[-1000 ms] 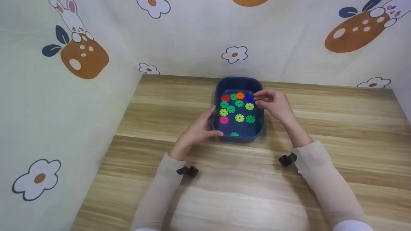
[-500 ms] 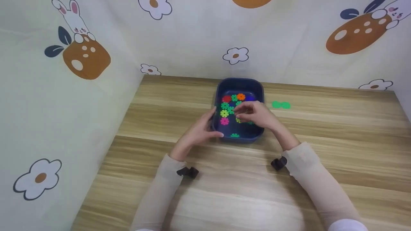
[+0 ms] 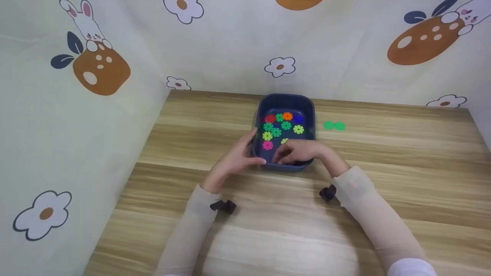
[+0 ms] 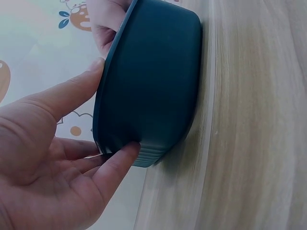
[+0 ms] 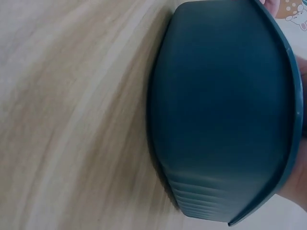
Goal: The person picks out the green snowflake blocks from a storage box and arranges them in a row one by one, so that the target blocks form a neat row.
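Across the wood-grain tabletop [image 3: 291, 226], two green discs [image 3: 340, 126] have come into view right of the blue tub [image 3: 285, 101]. The curled right hand [image 3: 300, 150] has moved to the tub's near end; whether it holds anything cannot be told. Only the left wrist view shows the spread left hand's [image 4: 60, 177] fingertip [image 4: 130, 151] touching the tub's outside.

Light and darker wood grain stripes the counter [image 3: 291, 230]. Near its back edge a dark blue bin [image 3: 285, 100] stands upright, and just beside it, on the person's right, lie two touching green discs [image 3: 329, 125].
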`<state>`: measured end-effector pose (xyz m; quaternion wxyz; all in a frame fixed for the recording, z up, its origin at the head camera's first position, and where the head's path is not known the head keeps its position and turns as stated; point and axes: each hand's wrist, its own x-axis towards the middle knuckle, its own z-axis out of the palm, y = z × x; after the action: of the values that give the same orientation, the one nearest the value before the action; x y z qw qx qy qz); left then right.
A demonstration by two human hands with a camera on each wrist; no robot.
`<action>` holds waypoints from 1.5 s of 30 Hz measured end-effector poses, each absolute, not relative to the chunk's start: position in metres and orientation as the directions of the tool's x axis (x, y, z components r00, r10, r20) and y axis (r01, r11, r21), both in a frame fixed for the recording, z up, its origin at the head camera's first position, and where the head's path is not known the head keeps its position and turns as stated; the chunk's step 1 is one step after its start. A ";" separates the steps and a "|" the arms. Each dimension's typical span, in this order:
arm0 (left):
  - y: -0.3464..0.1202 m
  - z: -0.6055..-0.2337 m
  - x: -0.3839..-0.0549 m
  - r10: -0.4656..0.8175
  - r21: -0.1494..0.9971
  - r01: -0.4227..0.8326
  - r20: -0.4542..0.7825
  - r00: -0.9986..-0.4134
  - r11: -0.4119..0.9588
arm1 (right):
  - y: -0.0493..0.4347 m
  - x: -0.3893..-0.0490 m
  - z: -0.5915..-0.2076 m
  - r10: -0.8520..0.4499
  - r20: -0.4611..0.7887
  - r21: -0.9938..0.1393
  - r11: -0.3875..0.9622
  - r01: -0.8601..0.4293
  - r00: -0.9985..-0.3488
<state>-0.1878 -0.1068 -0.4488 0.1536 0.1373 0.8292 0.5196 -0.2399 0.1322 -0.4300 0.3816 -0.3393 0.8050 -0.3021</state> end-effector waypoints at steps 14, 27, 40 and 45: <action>-0.106 -0.449 -0.187 0.373 0.897 0.060 -0.121 -0.920 0.437 | 0.130 -0.241 -0.437 -0.798 -0.351 -0.815 0.517 -0.259 -0.489; -0.105 -0.447 -0.188 0.371 0.868 0.074 -0.132 -0.919 0.492 | 0.129 -0.242 -0.440 -0.746 -0.353 -0.826 0.532 -0.187 -0.565; -0.105 -0.449 -0.190 0.421 0.934 0.064 -0.096 -0.902 0.351 | 0.129 -0.242 -0.441 -0.759 -0.296 -0.864 0.471 -0.177 -0.580; -0.107 -0.449 -0.189 0.419 0.930 0.075 -0.089 -0.904 0.360 | 0.128 -0.242 -0.443 -0.752 -0.286 -0.872 0.461 -0.164 -0.594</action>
<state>-0.1889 -0.1073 -0.4489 0.1579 0.1526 0.8094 0.5446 -0.2423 0.1280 -0.4433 0.3429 -0.2927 0.7829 -0.4288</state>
